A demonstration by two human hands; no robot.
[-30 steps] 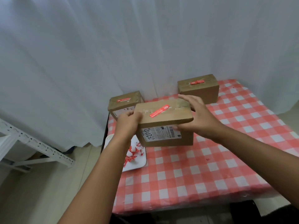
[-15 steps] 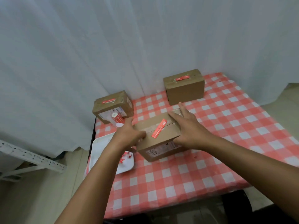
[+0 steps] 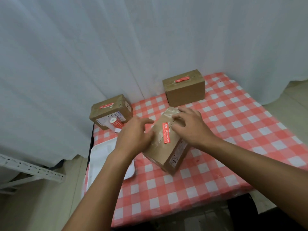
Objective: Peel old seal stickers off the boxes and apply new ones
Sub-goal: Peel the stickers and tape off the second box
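A brown cardboard box (image 3: 165,150) lies on the checked tablecloth, turned with its long side toward me. A red seal sticker (image 3: 166,133) runs along the taped seam on its top. My left hand (image 3: 135,134) rests against the box's left edge with fingers spread. My right hand (image 3: 191,125) lies on the top, fingers bent toward the seam beside the sticker. Two more brown boxes stand behind: one at the back left (image 3: 110,111) and one at the back right (image 3: 184,87), each with a red sticker on top. A roll of red stickers (image 3: 115,123) leans at the left box.
A white tray (image 3: 101,157) sits at the table's left edge, partly under my left arm. The red-and-white checked table (image 3: 233,130) stands against a white curtain. A white metal shelf frame (image 3: 31,169) is on the floor to the left.
The box came down from the air onto the table and was turned so its seam points toward me. Both hands shifted from gripping its ends to lying on its top.
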